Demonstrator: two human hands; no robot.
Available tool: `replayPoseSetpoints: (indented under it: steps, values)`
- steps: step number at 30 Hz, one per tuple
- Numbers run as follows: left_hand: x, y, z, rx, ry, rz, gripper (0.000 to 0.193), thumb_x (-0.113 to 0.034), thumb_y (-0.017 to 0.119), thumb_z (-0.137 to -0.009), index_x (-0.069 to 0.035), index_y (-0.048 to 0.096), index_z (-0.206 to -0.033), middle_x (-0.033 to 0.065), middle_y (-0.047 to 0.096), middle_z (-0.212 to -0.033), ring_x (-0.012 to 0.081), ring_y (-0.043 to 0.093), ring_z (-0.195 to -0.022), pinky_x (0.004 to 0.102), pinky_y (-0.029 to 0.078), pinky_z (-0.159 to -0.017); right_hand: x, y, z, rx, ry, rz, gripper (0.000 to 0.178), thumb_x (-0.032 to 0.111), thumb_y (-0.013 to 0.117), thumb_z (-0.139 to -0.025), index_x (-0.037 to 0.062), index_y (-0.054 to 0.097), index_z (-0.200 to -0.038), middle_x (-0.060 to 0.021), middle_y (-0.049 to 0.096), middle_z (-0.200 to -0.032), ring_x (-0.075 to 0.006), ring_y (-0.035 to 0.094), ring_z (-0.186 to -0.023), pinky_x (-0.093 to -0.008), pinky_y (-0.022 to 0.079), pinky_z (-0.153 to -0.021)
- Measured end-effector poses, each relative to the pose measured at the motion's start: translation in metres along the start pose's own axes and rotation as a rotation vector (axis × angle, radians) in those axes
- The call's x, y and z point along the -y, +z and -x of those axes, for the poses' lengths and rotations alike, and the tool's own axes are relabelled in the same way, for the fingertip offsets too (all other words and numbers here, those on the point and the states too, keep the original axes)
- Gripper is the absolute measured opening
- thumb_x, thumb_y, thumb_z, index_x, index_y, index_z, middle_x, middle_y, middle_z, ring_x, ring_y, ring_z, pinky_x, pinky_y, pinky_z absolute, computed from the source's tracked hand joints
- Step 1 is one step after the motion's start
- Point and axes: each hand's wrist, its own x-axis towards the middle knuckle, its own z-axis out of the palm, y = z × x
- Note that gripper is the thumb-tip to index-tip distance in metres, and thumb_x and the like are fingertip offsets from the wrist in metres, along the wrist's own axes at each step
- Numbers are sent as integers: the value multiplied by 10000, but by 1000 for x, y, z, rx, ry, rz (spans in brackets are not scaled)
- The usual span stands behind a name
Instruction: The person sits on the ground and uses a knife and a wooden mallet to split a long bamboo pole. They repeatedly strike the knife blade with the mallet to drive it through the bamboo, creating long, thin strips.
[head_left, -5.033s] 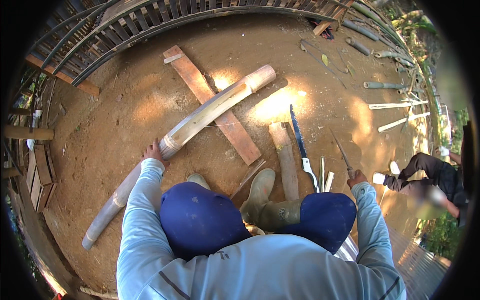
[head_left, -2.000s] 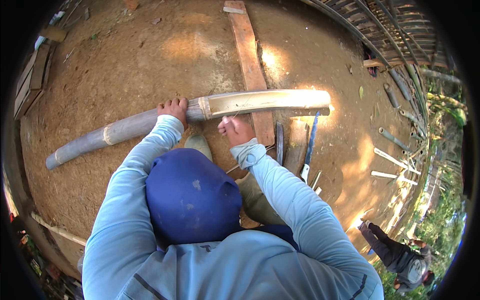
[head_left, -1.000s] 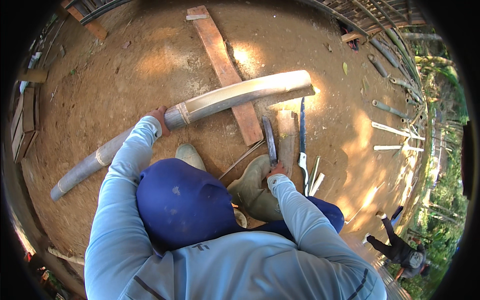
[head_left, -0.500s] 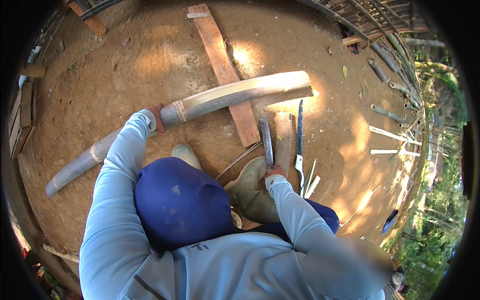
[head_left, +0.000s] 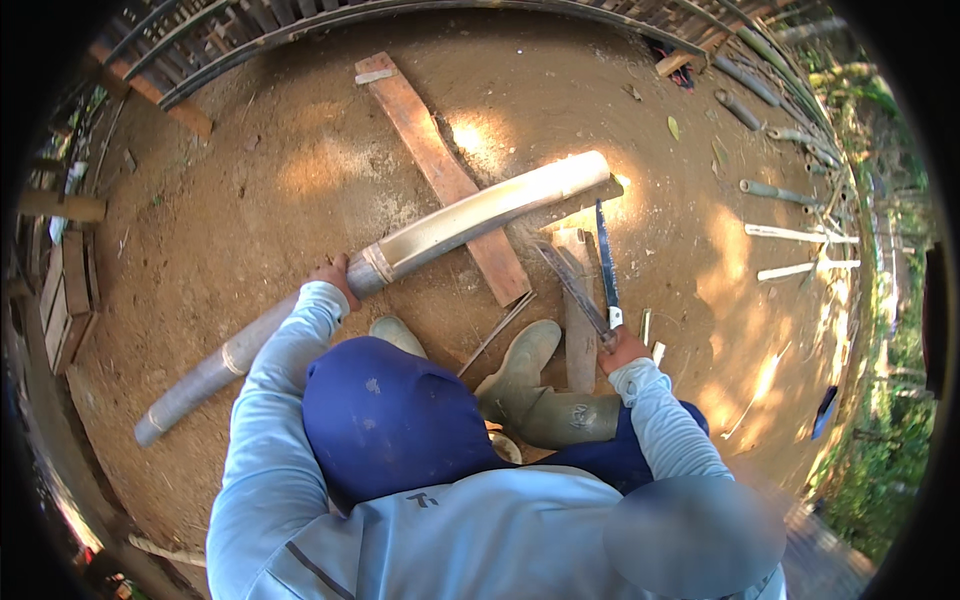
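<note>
A long grey bamboo pole lies slantwise before me, its far right part cut to a pale face. My left hand is closed round the pole just left of a node ring. It rests across a reddish wooden plank on the ground. My right hand grips a machete, whose blade slants up and leftward over a flat bamboo piece. Beside that hand lies a saw with a dark blade and white handle; the hand partly covers the handle's lower end.
My rubber boot stands left of the flat bamboo piece. Several cut bamboo lengths lie at the right edge. A slatted fence runs along the back, and a wooden crate stands at the left.
My right hand has moved right with the machete, to the saw's handle, and the blade now tilts left. My left hand stays by the node. More of the pole's pale face shows.
</note>
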Motion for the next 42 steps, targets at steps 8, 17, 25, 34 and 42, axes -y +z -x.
replayPoseSetpoints:
  steps: [8, 17, 25, 34, 42]
  values:
    - [-84, -2, 3, -49, 46, 13, 795, -331, 779, -617, -110, 391, -1274, 174, 514, -1245, 351, 528, -1147, 458, 450, -946, 47, 19, -30, -175, -91, -176, 380, 227, 574, -794, 26, 523, -1112, -261, 629, -916, -425, 603, -885, -485, 476, -803]
    - [-84, 1, 10, -110, 91, -6, 843, -377, 778, -602, -67, 378, -1276, 193, 519, -1229, 343, 547, -1121, 441, 469, -924, 120, 30, -26, 22, -198, -135, 351, 217, 510, -849, 30, 491, -1146, -238, 633, -966, -405, 609, -924, -480, 470, -817]
    - [-82, -3, -1, -39, 78, -18, 853, -384, 771, -593, -71, 381, -1285, 169, 517, -1255, 335, 545, -1135, 446, 465, -930, 159, 29, -48, 88, -225, -175, 328, 183, 452, -864, 30, 498, -1151, -239, 616, -1050, -395, 597, -987, -479, 461, -843]
    - [-82, -10, 7, -45, 56, -37, 905, -378, 773, -588, -64, 360, -1330, 183, 538, -1236, 325, 560, -1117, 406, 472, -930, 160, -4, -65, 204, -77, -103, 415, 122, 438, -859, 92, 471, -1272, -180, 574, -1221, -379, 557, -1112, -483, 428, -926]
    - [-84, -6, 4, -23, 58, -33, 848, -387, 760, -612, -73, 373, -1297, 182, 518, -1250, 337, 547, -1130, 441, 461, -934, 96, -43, -123, -85, -14, -76, 336, 151, 471, -852, 64, 565, -1162, -246, 605, -1109, -357, 587, -1061, -412, 458, -917]
